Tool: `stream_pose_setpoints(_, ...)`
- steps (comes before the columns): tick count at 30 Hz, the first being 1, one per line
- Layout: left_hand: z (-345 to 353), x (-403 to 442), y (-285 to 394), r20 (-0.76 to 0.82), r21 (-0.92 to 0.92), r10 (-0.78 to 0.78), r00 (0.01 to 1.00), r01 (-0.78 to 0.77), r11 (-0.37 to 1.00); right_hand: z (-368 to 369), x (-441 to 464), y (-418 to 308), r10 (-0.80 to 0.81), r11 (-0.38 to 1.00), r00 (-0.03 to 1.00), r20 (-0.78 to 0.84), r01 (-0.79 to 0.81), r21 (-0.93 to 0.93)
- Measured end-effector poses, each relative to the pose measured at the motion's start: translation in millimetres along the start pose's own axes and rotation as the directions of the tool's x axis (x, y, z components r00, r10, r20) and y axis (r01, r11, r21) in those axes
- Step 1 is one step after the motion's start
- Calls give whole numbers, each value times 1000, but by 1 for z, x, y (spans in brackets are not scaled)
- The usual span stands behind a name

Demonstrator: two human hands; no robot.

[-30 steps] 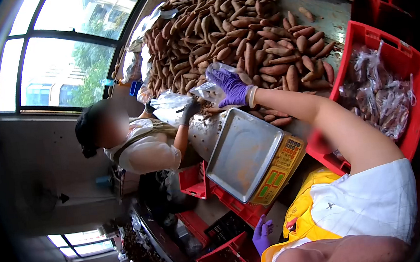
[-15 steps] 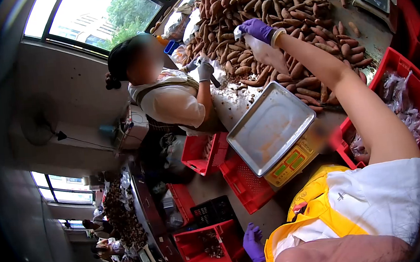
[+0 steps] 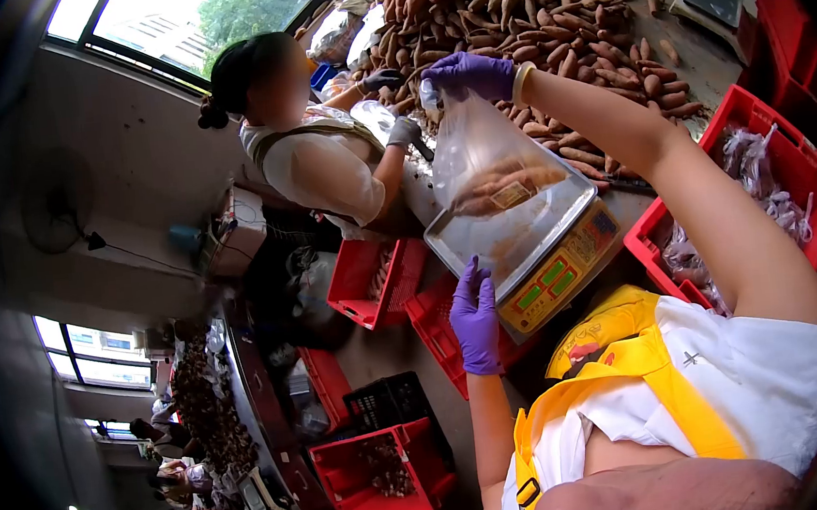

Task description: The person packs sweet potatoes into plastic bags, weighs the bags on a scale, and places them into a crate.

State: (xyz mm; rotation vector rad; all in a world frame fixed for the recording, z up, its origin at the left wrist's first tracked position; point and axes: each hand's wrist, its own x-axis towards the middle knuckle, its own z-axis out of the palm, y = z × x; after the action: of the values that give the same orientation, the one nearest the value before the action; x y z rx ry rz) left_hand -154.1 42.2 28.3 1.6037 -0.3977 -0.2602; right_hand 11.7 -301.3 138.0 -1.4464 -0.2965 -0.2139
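Observation:
My right hand (image 3: 475, 76), in a purple glove, grips the gathered top of a clear plastic bag (image 3: 476, 133). Sweet potatoes (image 3: 500, 187) fill the bottom of the bag, which hangs over the metal tray (image 3: 562, 227) of a yellow scale (image 3: 567, 285); whether it rests on the tray I cannot tell. Beside the tray's near left corner is my left hand (image 3: 476, 322), also purple-gloved, empty with its fingers stretched out. Behind the bag lies a large pile of loose sweet potatoes (image 3: 543, 10).
A co-worker (image 3: 323, 165) in gloves stands at the left by the pile, holding a dark tool. A red crate (image 3: 641, 244) at the right contains bagged goods. More red crates (image 3: 360, 473) stand below left. Another scale (image 3: 709, 0) sits at the far right.
My right hand has brought the bag from over the pile to above the scale tray. My left hand has risen from low down to the tray's edge.

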Motion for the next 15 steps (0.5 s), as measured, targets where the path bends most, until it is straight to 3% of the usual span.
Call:
stream_pose_setpoints(3,-3,-29,-19,-23,15,-72,997,73,997,3,-45,32,54,997,998,39,-56,51)
stream_pose_setpoints(4,-9,-38,-34,-57,-42,-104,993,102,994,8,-63,33,62,997,986,154,-52,-64)
stream_pose_setpoints(5,-16,-49,-49,-89,-98,-140,986,131,987,10,-83,36,107,974,984,145,-74,-216)
stream_pose_setpoints(7,-31,-66,-66,-119,-184,-236,965,212,960,-1,-105,59,280,921,956,85,-243,-304)
stream_pose_setpoints(9,-41,-77,-63,-168,-85,-239,956,228,970,6,-136,27,272,895,962,38,-238,-378)
stream_pose_setpoints(11,-50,-79,-57,-215,-43,-240,947,237,971,-6,-155,27,6,976,1000,15,-2,-219)
stream_pose_setpoints(13,-54,-74,-55,-239,-36,-205,949,203,979,-13,-183,4,-164,911,984,-70,124,-393)
stream_pose_setpoints(15,-56,-63,-54,-236,-17,-168,957,169,986,-21,-202,7,-211,834,963,-169,87,-545)
